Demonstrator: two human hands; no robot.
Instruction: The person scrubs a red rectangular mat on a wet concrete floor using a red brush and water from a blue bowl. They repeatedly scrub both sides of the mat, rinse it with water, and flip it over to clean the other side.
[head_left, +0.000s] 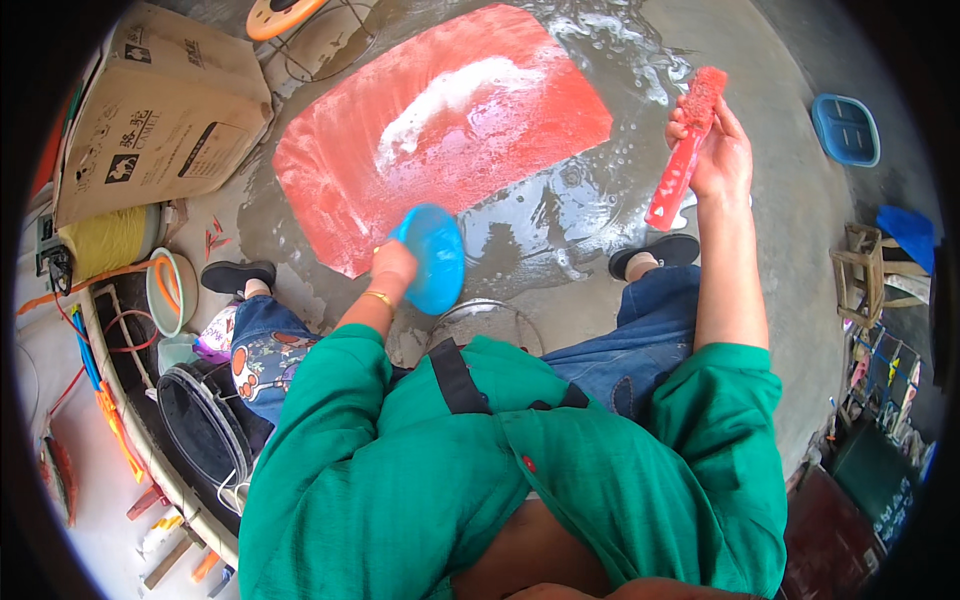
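Note:
My left hand grips the rim of a blue plastic basin, tilted up on its side above the near edge of a red mat. White suds streak the middle of the mat, which lies flat on the wet concrete floor. Raised to the right of the mat, my right hand holds a red brush upright at a slant. Its bristle end points away from me and looks wet. Between my legs, a round metal-rimmed bucket is partly hidden by my clothes.
At left stand a cardboard box bearing writing, a yellow spool, a pale bucket and a black bucket. A blue tray and a wooden stool are at right. Foamy water spreads beyond the mat.

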